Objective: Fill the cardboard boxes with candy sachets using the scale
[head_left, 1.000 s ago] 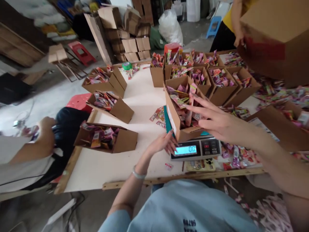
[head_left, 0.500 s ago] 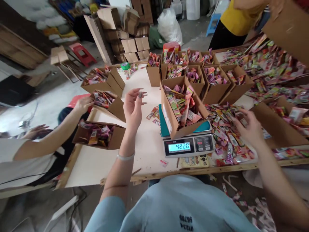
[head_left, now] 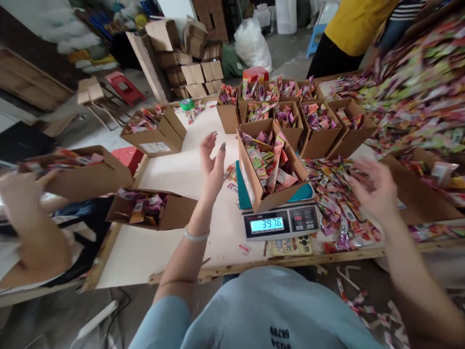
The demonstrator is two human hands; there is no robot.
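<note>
One open cardboard box [head_left: 271, 167] packed with bright sachets sits on a digital scale [head_left: 280, 222] just right of the frame's centre, its lit display reading 397.6. The left hand [head_left: 211, 162] is raised above the pale surface [head_left: 170, 242] immediately left of the box, fingers spread and holding nothing. The right hand [head_left: 374, 191] hangs at centre right over a loose heap of sachets [head_left: 334, 194] beside the scale; it is motion-blurred, but the fingers look loosely spread and appear to hold nothing.

Behind the weighed box, toward the upper centre, stands a cluster of filled boxes [head_left: 290, 116]. Another filled box [head_left: 154, 208] lies at centre left on the surface, and one more [head_left: 154, 128] stands farther back near its left edge. At the far left a co-worker's hand [head_left: 20, 194] is against a box [head_left: 85, 172] held off the surface. At the upper right a person in a yellow top [head_left: 354, 24] stands behind a blurred mass of sachets [head_left: 417, 92]. Stacked flat cartons [head_left: 196, 68] fill the upper middle background.
</note>
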